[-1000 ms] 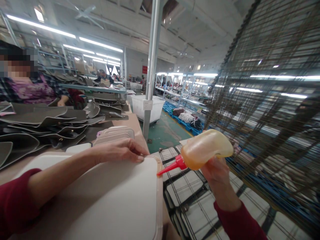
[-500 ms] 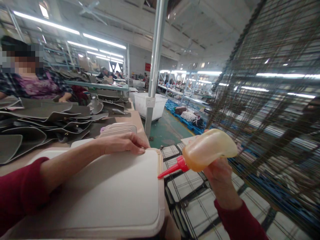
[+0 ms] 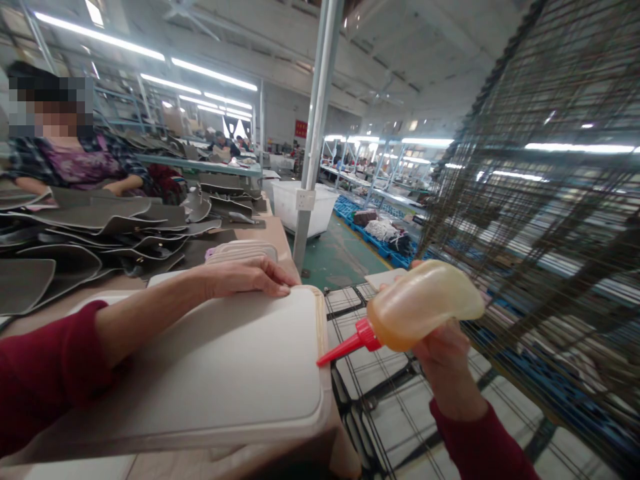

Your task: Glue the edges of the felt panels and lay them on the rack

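A white panel (image 3: pixel 225 360) with rounded corners and a pale rim lies before me. My left hand (image 3: pixel 255 277) grips its far edge close to the far right corner, thumb on top. In my right hand (image 3: pixel 443 347) is a translucent squeeze bottle (image 3: pixel 425 303) holding amber liquid, tilted down to the left. Its red nozzle (image 3: pixel 347 347) touches or almost touches the panel's right rim. Along the rim above the tip runs a yellowish, glossy strip. A small pale flat piece (image 3: pixel 383 279) shows behind the bottle; whether my fingers hold it is hidden.
Grey curved sheets (image 3: pixel 100 230) are heaped on the table at left, with a co-worker (image 3: pixel 75 160) behind them. A stack of pale pieces (image 3: pixel 245 251) sits beyond my left hand. Wire racks (image 3: pixel 380 380) carrying white panels are at right. A post (image 3: pixel 310 133) and white bin (image 3: pixel 285 203) stand ahead.
The nozzle has slid a little along the right rim toward me. My left hand keeps its place on the far edge. The panel's near edge sits slightly higher in view.
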Demonstrator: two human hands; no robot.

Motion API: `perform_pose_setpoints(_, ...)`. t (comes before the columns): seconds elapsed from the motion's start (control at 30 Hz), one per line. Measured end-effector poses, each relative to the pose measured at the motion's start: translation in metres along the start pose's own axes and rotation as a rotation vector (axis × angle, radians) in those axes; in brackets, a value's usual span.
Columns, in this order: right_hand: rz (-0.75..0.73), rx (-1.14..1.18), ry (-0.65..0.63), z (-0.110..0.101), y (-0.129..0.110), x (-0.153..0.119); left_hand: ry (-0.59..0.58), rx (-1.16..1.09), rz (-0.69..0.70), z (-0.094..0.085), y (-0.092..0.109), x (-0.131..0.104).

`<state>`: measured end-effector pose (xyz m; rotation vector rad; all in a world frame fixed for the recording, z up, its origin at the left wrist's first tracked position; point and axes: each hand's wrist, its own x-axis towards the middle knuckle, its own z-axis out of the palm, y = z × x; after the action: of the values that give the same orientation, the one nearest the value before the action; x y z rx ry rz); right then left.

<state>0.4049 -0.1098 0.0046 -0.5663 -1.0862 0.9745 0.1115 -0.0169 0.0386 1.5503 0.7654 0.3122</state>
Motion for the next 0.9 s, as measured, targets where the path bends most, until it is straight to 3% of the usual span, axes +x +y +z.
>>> perform_pose_setpoints(0.73,-0.046,0.023,0.043,-0.005,0.014,0.006,0.135,-0.203,-0.042,-0.02,-0.011,-0.002)
perform_pose_setpoints(0.9,-0.127,-0.015,0.138,-0.005,0.016,0.003,0.25,-0.281,-0.037,-0.023,-0.014,-0.004)
